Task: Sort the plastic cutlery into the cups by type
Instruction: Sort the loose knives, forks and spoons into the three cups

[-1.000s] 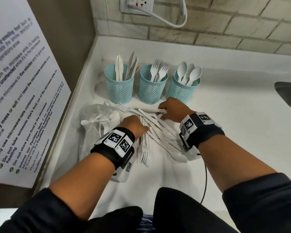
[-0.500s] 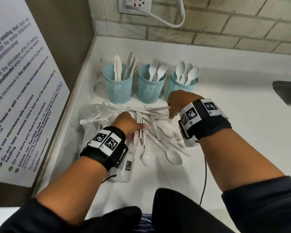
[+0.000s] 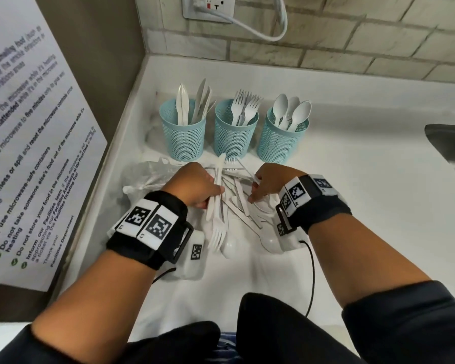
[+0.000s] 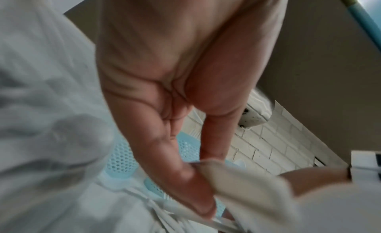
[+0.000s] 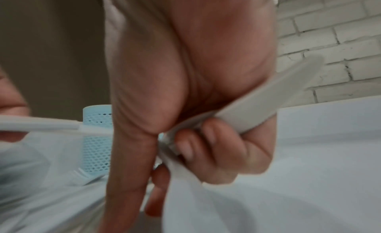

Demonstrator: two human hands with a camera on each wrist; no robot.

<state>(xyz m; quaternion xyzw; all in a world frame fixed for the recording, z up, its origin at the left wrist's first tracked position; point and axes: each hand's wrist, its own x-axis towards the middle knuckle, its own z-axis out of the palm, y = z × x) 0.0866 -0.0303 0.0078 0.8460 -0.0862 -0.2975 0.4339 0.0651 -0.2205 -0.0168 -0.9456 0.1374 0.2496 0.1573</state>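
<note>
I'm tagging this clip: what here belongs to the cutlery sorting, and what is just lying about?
Job:
knife cup
fork cup
spoon cup
loose cutlery pile
left hand, gripping cutlery
right hand, gripping cutlery

Lying about:
plastic bag
notice sheet
wall socket
sink

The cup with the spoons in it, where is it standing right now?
In the head view the spoon cup is the rightmost of three blue mesh cups, beside the fork cup, just beyond the right hand.

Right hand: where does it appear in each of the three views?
Head: the right hand is right of centre, over the cutlery pile.
Left wrist: lower right, blurred, beside its white band.
Right wrist: fills the centre, gripping a white handle.
Shared landmark: the brick wall.
</note>
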